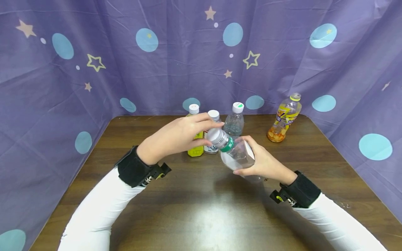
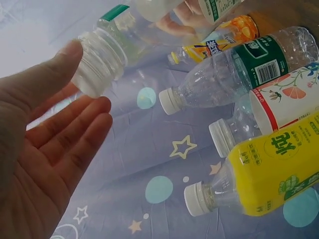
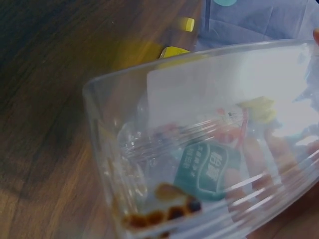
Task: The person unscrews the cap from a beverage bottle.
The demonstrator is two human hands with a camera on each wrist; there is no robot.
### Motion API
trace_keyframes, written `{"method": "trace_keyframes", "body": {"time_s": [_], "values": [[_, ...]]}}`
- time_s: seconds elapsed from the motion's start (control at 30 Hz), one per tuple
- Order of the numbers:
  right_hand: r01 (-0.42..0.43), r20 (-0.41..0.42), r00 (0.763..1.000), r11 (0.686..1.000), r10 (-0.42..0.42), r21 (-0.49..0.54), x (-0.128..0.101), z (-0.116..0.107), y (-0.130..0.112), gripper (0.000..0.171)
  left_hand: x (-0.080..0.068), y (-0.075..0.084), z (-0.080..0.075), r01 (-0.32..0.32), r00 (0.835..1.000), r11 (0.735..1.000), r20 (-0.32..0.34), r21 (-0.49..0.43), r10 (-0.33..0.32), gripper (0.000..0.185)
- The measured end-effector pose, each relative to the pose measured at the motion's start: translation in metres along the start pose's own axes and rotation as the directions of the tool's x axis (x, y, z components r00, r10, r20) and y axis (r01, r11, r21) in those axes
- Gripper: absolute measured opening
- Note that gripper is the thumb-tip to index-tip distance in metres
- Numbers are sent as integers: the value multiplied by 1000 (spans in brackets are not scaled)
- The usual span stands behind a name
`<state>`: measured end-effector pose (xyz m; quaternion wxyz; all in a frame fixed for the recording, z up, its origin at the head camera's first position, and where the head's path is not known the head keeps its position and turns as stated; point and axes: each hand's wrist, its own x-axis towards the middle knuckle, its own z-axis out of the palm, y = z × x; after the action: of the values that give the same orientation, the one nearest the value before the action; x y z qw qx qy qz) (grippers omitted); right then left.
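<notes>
My right hand grips a clear plastic bottle with a green neck band, tilted up and to the left above the table. Its white ribbed cap points at my left hand. That hand reaches around the cap with straight fingers; in the left wrist view the thumb touches the cap while the other fingers stay just clear of it. The right wrist view looks through the bottle's square base, with fingers showing blurred behind the plastic.
Behind my hands stand a yellow-labelled bottle, a white-capped bottle and a clear water bottle. An orange drink bottle stands at the back right. A purple starred curtain surrounds the brown wooden table.
</notes>
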<state>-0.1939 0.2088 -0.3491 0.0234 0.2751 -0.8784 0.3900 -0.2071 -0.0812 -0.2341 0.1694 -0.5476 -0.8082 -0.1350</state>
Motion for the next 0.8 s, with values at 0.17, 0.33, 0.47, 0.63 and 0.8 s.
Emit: {"method": "trace_keyframes", "body": {"time_s": [0.17,0.33,0.47,0.63,0.8], "values": [[1,5,1000,1000,-1,-2,1,-1,-1,90,-1,-1,-3,-44,999,999,-28,-22,43,57],[6,16,1000,1000,-6,5,2,0,-1,90,-1,-1,-2,-70,996,997,-55,9,71,44],[17,21,1000,1000,-16,-12,2,1,0,90,1,1,-1,-26,1000,999,0,34,26,42],[29,22,999,999,-28,-25,2,3,0,91,2,4,-1,107,991,994,80,32,-110,46],[22,18,1000,999,-21,-25,2,2,-1,91,2,5,1,116,990,992,70,53,-120,49]]}}
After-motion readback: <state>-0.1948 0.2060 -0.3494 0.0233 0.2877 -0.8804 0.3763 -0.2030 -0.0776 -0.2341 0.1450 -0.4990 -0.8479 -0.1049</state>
